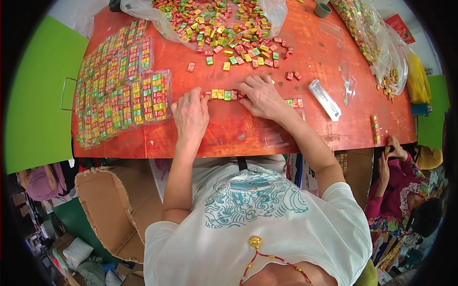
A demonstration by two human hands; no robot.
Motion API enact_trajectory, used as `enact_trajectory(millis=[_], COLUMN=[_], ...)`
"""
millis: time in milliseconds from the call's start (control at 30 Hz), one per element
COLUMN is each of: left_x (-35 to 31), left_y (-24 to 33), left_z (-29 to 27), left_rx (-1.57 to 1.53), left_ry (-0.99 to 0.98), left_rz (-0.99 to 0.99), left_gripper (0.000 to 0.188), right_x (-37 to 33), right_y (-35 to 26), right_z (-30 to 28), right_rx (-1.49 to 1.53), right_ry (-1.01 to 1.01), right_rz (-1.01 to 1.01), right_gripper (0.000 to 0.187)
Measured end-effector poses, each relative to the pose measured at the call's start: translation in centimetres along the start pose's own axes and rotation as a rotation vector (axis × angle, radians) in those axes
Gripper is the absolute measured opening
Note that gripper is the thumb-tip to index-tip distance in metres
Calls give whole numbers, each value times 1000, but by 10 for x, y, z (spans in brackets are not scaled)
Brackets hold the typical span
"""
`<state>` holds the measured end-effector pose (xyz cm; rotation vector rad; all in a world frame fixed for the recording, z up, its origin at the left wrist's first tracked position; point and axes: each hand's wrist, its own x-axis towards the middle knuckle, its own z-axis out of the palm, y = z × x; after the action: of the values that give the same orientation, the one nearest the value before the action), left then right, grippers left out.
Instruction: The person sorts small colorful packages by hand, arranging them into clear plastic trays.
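Row of small boxes on red table, pinched between left hand and right hand.
Likely light, stiff-sided, prone to buckle mid-row; best gripped at both ends.

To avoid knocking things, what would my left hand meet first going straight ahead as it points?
Your left hand would probably meet the lone red box just ahead, though the hand's height is unclear.
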<state>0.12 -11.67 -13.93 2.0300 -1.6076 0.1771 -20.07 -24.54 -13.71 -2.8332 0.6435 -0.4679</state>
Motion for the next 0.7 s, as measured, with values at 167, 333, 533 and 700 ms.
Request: enact_trajectory(millis=[167,333,533,700], left_x=[-11,-14,-12,3], left_y=[0,1,-9,-15], left_z=[-1,-19,-6,6], left_rx=[128,172,223,167], left_ry=[-179,-226,-296,-281], left_rz=[-112,-60,-55,-80], left_gripper=[32,37,36,32], right_x=[-1,-4,-1,2], right_y=[-4,-4,-3,1], right_z=[1,-1,2,15], right_rx=[12,24,6,6], right_ry=[-39,-27,-47,-21], right_rz=[23,25,38,25], right_gripper=[45,46,42,37])
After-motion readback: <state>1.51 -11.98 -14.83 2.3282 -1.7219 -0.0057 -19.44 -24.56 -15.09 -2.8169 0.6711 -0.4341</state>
